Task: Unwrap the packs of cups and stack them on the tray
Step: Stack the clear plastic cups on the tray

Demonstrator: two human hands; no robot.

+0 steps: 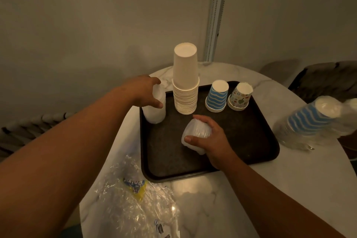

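Both hands, left (148, 92) and right (208, 139), grip clear cup stacks on the tray (251, 141).

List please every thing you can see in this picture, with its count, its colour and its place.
tray: one, dark brown, on the table
table: one, white marble
plain cup stack: one, cream, tray's far side
striped cup stack: one, blue and white, on tray
patterned cup stack: one, multicoloured, on tray
clear cup stacks: two, translucent, on tray
wrapped cup pack: one, blue striped, right of tray
empty wrapper: one, clear, near edge
left hand: grips one clear stack
right hand: grips the other
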